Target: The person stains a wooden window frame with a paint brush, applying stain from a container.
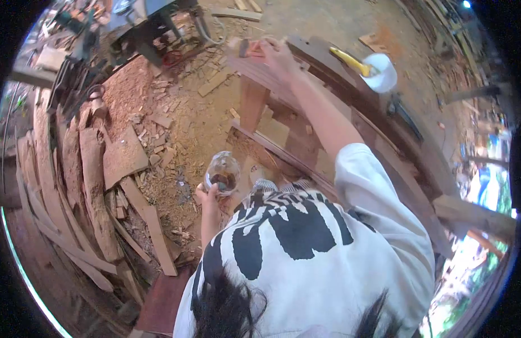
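While left hand (pixel 210 198) grips round glass (pixel 223 173) (clear)

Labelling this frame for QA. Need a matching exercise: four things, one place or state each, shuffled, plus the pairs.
Things:
1. clear jar
2. paintbrush
3. white cup
4. wood offcuts

Places or states:
A. piled on the ground at the left
B. in the right hand, at the far end of the dark wooden frame
C. standing on the frame, a yellow handle sticking out of it
D. held in the left hand, dark liquid at the bottom

Pairs: 1-D, 2-B, 3-C, 4-A
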### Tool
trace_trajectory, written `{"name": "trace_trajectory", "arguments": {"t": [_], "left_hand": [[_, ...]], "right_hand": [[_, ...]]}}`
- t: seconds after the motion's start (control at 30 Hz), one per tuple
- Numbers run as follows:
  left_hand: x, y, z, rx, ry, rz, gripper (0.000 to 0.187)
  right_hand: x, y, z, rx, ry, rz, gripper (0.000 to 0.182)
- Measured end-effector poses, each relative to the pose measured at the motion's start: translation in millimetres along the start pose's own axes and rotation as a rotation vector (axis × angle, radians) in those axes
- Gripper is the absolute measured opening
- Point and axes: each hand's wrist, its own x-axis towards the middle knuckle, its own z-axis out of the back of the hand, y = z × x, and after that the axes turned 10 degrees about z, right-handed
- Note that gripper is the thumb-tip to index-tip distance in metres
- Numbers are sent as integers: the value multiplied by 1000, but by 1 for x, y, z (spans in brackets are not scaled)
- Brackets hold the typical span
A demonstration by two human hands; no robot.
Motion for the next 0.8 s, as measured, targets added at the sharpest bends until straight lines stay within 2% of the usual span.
{"name": "trace_trajectory", "arguments": {"t": [0.03,0.07,0.13,0.17,0.23,0.3,0.4,0.43,0.5,0.57,0.63,0.67,0.73,0.8], "left_hand": [[43,33,29,-33,44,-17,75],[58,38,34,3,75,4,75],[74,44,29,150,-33,-20,74],[61,38,17,28,104,-22,74],[43,18,-8,101,168,7,75],[33,-2,-33,177,228,92,77],[66,-4,-56,397,304,27,74],[54,-14,-73,472,307,46,71],[54,-16,-98,548,371,33,71],[62,-19,-112,617,469,15,70],[57,-25,-139,677,489,20,71],[53,-24,-147,713,493,20,73],[47,-16,-154,714,548,23,75],[41,-4,-159,717,597,30,76]], "right_hand": [[-14,7,3,-171,-24,-44,27],[-28,-8,15,-187,-72,-55,27],[-66,-51,47,-422,-3,369,22],[-91,-48,62,-448,-46,357,22],[-162,-33,85,-515,-169,442,18],[-223,-8,114,-393,-266,195,13],[-307,12,172,-553,-396,273,13],[-338,15,189,-558,-463,260,12],[-402,21,218,-598,-582,389,11],[-461,46,246,-995,-661,222,20],[-496,56,270,-1118,-927,205,22],[-512,57,278,-1122,-951,201,22],[-537,50,294,-1326,-1241,132,22],[-532,10,303,-1229,-1410,146,23]]}}
